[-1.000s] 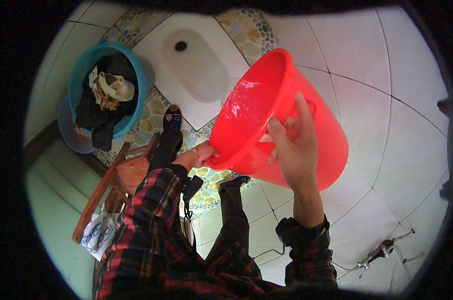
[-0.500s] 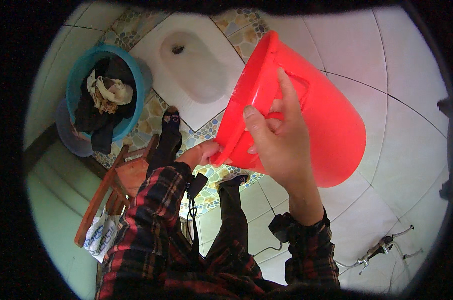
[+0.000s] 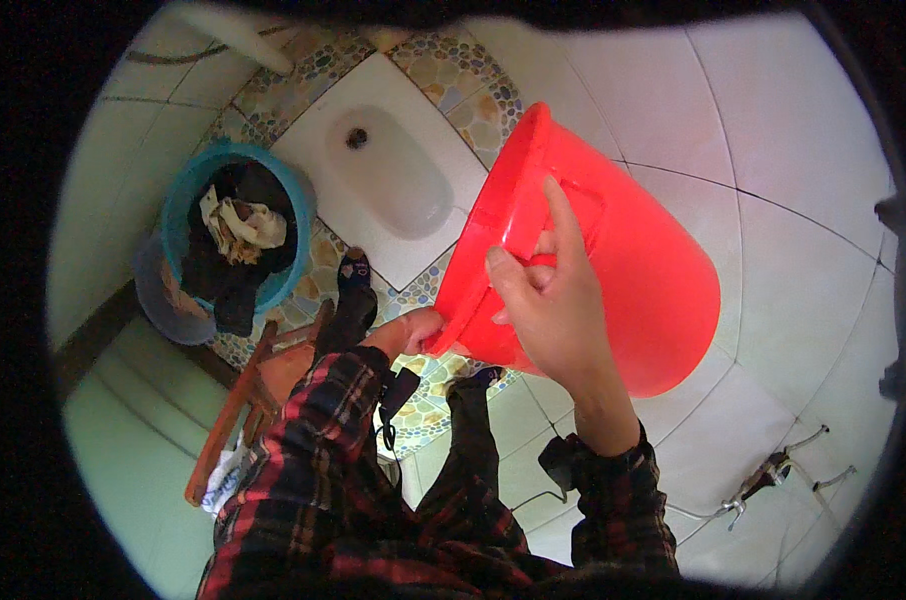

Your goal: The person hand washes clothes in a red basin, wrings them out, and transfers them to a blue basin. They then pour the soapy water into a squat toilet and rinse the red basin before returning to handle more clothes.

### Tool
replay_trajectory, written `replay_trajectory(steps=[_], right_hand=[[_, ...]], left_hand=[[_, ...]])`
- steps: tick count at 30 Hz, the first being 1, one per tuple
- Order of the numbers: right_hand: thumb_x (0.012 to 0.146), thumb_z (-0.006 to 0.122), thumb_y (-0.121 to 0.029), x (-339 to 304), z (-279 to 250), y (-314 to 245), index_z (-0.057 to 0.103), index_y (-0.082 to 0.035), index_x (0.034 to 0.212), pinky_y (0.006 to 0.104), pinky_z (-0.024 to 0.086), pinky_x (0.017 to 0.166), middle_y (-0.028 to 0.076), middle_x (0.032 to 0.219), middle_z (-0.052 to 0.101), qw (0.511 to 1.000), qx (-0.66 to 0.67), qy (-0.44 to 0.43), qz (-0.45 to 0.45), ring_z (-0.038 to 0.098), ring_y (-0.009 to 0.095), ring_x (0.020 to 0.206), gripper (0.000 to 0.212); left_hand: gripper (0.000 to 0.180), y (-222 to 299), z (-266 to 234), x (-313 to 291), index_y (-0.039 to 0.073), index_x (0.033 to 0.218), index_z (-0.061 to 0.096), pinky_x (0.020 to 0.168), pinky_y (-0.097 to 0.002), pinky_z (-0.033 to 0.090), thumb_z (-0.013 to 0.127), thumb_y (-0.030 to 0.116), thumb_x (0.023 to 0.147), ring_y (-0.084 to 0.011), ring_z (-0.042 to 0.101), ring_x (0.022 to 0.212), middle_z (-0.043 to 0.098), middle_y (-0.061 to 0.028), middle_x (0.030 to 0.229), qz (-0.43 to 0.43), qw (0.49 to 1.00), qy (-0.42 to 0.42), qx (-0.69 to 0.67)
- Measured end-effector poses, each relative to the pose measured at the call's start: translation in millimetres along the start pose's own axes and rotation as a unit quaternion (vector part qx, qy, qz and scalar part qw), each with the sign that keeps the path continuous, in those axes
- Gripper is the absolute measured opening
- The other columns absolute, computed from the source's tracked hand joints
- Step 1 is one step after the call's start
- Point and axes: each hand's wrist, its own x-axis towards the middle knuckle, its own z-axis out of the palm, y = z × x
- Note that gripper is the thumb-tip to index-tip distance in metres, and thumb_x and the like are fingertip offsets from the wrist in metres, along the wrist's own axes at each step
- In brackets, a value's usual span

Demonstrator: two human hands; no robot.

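Note:
A large red plastic bucket (image 3: 638,285) is tipped on its side in my hands, its mouth facing left over the edge of the white squat toilet (image 3: 393,180). My left hand (image 3: 420,328) grips the near part of the rim, its fingertips hidden by the bucket. Against the upper side, my right hand (image 3: 558,295) has several fingers curled at the handle recess below the rim, with the index finger stretched along the wall. A thin trickle of water shows at the toilet's right edge, by the mouth. The bucket's inside is mostly hidden.
On the left, a blue tub (image 3: 301,215) holds dark clothes and a crumpled cream cloth (image 3: 241,226); a greyish basin (image 3: 163,300) sits beside it. Close by my left arm stands a wooden chair (image 3: 238,420). A tap with a hose (image 3: 768,475) is at lower right.
The view has shifted, so the toilet, tub and chair appear lower and a little to the right. The bucket stays tipped in both hands, slightly lower in the picture.

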Motion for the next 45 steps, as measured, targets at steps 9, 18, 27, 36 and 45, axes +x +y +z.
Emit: replay_trajectory(steps=[9, 18, 27, 36, 45], right_hand=[[0.088, 0.064, -0.012, -69, -92, 64, 0.024, -0.003, 0.148, 0.0287, 0.053, 0.067, 0.016, 0.112, 0.058, 0.963, 0.153, 0.191, 0.11, 0.064, 0.015, 0.078, 0.072], [0.088, 0.064, -0.019, -150, -137, 279, 0.035, -0.002, 0.14, 0.0226, 0.04, 0.045, 0.007, 0.089, 0.063, 0.847, 0.308, 0.361, 0.241, 0.054, 0.01, 0.059, 0.062], [0.085, 0.065, -0.016, -253, -111, 458, 0.056, -0.01, 0.114, 0.0253, 0.044, 0.05, 0.005, 0.088, 0.064, 0.697, 0.465, 0.367, 0.404, 0.055, 0.013, 0.062, 0.031], [0.088, 0.06, -0.013, -293, -70, 544, 0.054, -0.006, 0.113, 0.0317, 0.054, 0.053, 0.008, 0.096, 0.064, 0.578, 0.599, 0.408, 0.374, 0.061, 0.019, 0.068, 0.026], [0.091, 0.056, -0.011, -299, -66, 556, 0.053, -0.005, 0.117, 0.0326, 0.059, 0.063, 0.011, 0.101, 0.064, 0.549, 0.622, 0.42, 0.367, 0.065, 0.021, 0.077, 0.027]], left_hand=[[0.04, 43, 54, -64, 0.012, 0.124, 0.053, 0.074, -0.0362, 0.057, 0.058, 0.005, 0.085, -0.022, 0.067, 0.091, 0.067, -0.0069, 0.107, 0.122, 0.939, 0.292, 0.132], [0.039, 66, 130, -43, 0.012, 0.12, 0.051, 0.056, -0.0329, 0.054, 0.059, 0.007, 0.083, -0.0205, 0.066, 0.073, 0.065, -0.0056, 0.095, 0.134, 0.932, 0.256, 0.218], [0.049, 4, 247, 74, 0.004, 0.126, 0.048, 0.065, -0.0359, 0.058, 0.058, 0.0, 0.078, -0.0238, 0.067, 0.085, 0.065, -0.0119, 0.107, 0.163, 0.855, 0.256, 0.421], [0.055, -31, 246, 163, 0.005, 0.131, 0.045, 0.061, -0.0349, 0.059, 0.056, -0.003, 0.078, -0.0231, 0.068, 0.085, 0.065, -0.0097, 0.108, 0.154, 0.81, 0.175, 0.539], [0.049, -44, 228, 197, 0.005, 0.129, 0.047, 0.062, -0.0331, 0.057, 0.059, 0.001, 0.082, -0.022, 0.067, 0.086, 0.065, -0.0089, 0.109, 0.148, 0.782, 0.184, 0.576]])
